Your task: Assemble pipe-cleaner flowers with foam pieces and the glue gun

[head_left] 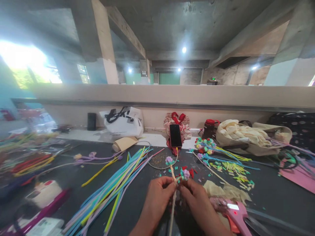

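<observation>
Centrally, both hands, seen from my remote station through the head camera, meet at a pale stem [173, 206], which runs upward between them and down past the wrists. The left hand [158, 196] is closed to a pinch, thumb against forefinger, on the stem at its joint. The right hand [197, 196] is likewise closed, beside the left, at the base of the side flower [185, 174]; its fingertips hide which strand they grip, and I cannot tell. The top flower [169, 160], lilac over green, stands just beyond the left fingertips.

For sound work at this joint, I judge that the left pinch should bear the load and sit close below the fork, so that the stem cannot twist. The right should make small, firm movements near the joint, clear of the soft petals, which pressure might crush. I would hold both flower heads upright and in view.

Beside the right forearm, on its outer side, lies a pink glue gun [237, 214] with a lit display; its nozzle end would be best given room. Left of the left hand lies a bundle of coloured stems [115, 186]; ahead of both hands, a phone [175, 135].
</observation>
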A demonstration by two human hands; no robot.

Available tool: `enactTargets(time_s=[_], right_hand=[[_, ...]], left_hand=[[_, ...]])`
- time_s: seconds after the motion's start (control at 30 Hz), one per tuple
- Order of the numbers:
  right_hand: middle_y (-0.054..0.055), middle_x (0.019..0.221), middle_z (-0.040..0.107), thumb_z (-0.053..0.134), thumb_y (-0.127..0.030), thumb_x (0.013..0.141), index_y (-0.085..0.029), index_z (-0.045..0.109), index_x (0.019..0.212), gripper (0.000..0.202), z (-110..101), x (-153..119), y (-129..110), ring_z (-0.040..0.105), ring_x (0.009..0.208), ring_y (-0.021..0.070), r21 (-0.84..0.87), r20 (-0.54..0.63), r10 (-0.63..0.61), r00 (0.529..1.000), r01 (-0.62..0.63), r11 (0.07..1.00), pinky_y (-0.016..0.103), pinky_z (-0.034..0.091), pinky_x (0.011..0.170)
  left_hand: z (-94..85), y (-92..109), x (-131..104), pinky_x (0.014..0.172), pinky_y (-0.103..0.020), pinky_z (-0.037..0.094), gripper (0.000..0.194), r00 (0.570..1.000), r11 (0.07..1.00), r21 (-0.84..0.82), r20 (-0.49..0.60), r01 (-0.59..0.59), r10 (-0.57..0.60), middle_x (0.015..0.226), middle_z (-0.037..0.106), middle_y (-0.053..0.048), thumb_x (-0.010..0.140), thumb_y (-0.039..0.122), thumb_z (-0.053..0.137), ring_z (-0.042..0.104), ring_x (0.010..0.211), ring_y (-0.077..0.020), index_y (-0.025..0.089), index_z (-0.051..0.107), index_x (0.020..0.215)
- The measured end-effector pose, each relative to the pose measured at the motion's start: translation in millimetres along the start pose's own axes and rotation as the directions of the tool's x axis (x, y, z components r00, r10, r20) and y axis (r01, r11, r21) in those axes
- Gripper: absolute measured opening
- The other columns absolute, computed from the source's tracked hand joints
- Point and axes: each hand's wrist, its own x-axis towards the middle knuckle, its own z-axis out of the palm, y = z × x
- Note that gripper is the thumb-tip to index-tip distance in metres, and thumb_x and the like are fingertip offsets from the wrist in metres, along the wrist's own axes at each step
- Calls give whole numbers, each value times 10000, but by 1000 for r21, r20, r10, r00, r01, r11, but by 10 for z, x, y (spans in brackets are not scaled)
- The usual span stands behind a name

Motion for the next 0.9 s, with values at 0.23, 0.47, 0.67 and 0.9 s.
enactTargets(time_s=[0.23, 0.47, 0.67, 0.9], right_hand=[[-74, 399, 427, 570, -510, 612, -156, 519, 669, 362, 93, 16, 41, 383, 329, 64, 390, 21, 176, 984, -170, 905, 182, 295, 353], [-87, 359, 421, 633, -511, 560, -155, 464, 609, 397, 74, 30, 94, 347, 256, 33, 535, 92, 277, 957, -282, 797, 137, 224, 270], [-98, 351, 398, 660, -476, 554, -161, 419, 558, 397, 101, 10, 96, 340, 253, 22, 626, 67, 241, 968, -229, 745, 127, 223, 266], [-90, 366, 427, 652, -453, 587, -152, 451, 603, 363, 121, 5, 121, 356, 270, 19, 663, 86, 215, 973, -217, 716, 111, 230, 271]], left_hand=[[52, 53, -58, 420, -221, 432, 338, 1000, 1000, -11, 11, -12, 12, 481, 597, -8, 611, 388, 588, 537, 419, -134, 119, 653, 804], [98, 7, -79, 359, -187, 366, 324, 998, 997, 42, -16, -66, 67, 461, 571, -13, 659, 380, 539, 474, 368, -102, 101, 656, 776], [106, -101, -49, 369, -186, 352, 351, 995, 995, 1, 6, -97, 97, 447, 528, 3, 676, 408, 518, 434, 370, -88, 102, 645, 793], [100, 32, -105, 380, -173, 346, 262, 985, 983, 76, -32, -165, 168, 437, 526, 14, 652, 341, 552, 451, 399, -94, 123, 665, 744]])
